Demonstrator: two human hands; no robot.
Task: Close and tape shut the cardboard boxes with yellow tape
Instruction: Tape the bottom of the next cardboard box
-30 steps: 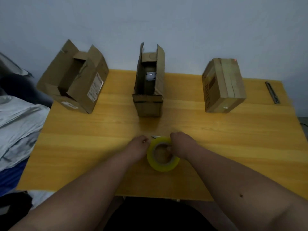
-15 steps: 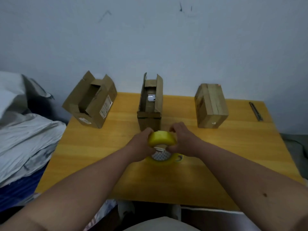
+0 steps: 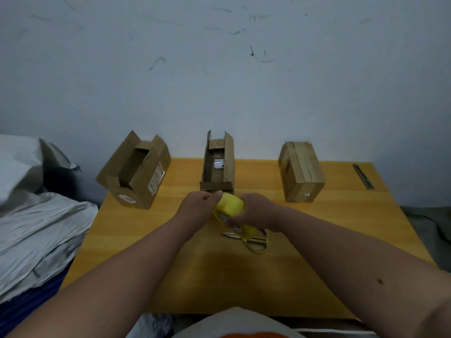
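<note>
I held the tape (image 3: 231,205) off the worktop (image 3: 329,228) between both hands, near the middle of the scene. My right hand (image 3: 256,212) was closed around the roll from its right side, fingers curled under it. My left hand (image 3: 199,206) was pinched at the roll's upper left edge, where I judged the loose end to be, though I could not see the end itself. The roll was tilted, its open core facing down and toward me.

Three boxes stood in a row along the far side. The middle box (image 3: 217,168) lay straight beyond my hands, just past the tape, flaps standing up, its long axis running near to far. The left box (image 3: 134,170) was open too, turned at an angle, hanging partly over the worktop's left far corner. The right box (image 3: 301,172) was closed, with tape already along its top seam.

So the nearest open box was dead ahead, about equally close to either hand, and a strip pulled away from me would have run along its seam once the flaps were folded down. Scissors (image 3: 253,240) lay on the worktop just under my right hand, blades pointing left. A thin dark tool (image 3: 363,176) sat at the far right edge.
</note>
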